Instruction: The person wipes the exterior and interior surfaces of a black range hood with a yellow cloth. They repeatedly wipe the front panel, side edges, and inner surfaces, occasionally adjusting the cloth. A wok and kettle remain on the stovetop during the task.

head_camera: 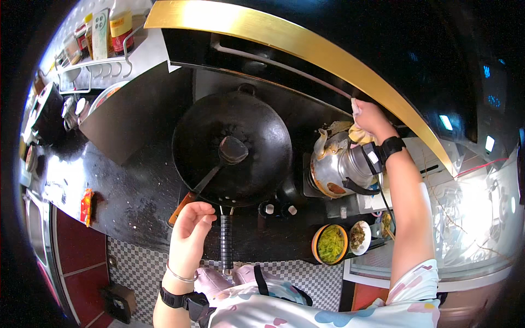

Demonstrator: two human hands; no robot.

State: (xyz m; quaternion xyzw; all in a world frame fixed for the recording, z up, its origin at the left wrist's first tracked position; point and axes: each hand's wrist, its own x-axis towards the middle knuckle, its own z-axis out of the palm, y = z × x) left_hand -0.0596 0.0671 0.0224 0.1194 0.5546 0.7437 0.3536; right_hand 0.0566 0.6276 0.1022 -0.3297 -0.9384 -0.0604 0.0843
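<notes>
My right hand (366,117) is raised over the back right of the stove, its fingers closed on a pale cloth (354,107) near the underside of the range hood. Below it a metal kettle (334,166) with a black handle stands on the right burner, a yellowish cloth (360,134) by its top. My left hand (192,225) holds nothing, its fingers curled and apart, just beside the wooden handle (182,210) of a spatula. The spatula's blade (233,150) rests in a black wok (262,123), whose wrapped handle (226,242) points towards me.
The hood's gold edge (287,35) curves overhead. A bowl of green shredded vegetable (331,244) and a white bowl (361,238) stand at the front right. A red packet (86,207) lies on the left counter. Bottles (122,30) fill a shelf at the upper left.
</notes>
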